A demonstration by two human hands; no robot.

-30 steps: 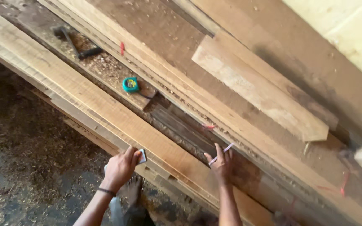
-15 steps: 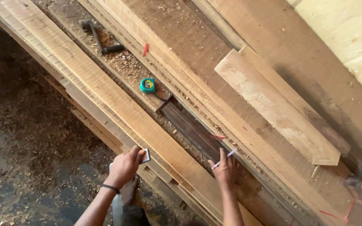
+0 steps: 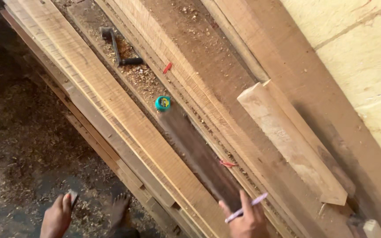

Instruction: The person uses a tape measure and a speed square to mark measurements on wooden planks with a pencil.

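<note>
Head view, looking down on a stack of long planks laid diagonally from upper left to lower right, beside a pale wall (image 3: 367,66). Right hand (image 3: 245,218) sat at the bottom edge, fingers loosely spread, resting on the near end of a dark plank (image 3: 199,154); a pink pen (image 3: 246,207) was pinched between two of its fingers, tip pointing up and right. Left hand (image 3: 57,217) hung low at the bottom left, off the planks and over the sawdust-strewn floor (image 3: 18,145), fingers curled around a small dark flat object (image 3: 72,197); what the object was could not be told. A bare foot (image 3: 121,206) stood on the floor just right of that hand.

The dark plank lay in a trough between a long pale plank (image 3: 111,101) on the floor side and a rough-sawn pale plank (image 3: 186,83) on the wall side. A teal tape measure (image 3: 162,103) sat at the dark plank's far end, touching it. Farther up the trough lay a dark metal tool with a handle (image 3: 119,48) among wood shavings. A small red mark (image 3: 167,68) showed on the rough-sawn plank, another red scrap (image 3: 227,163) beside the dark plank. A short pale board (image 3: 292,145) with a cut corner lay on top of the stack toward the wall
</note>
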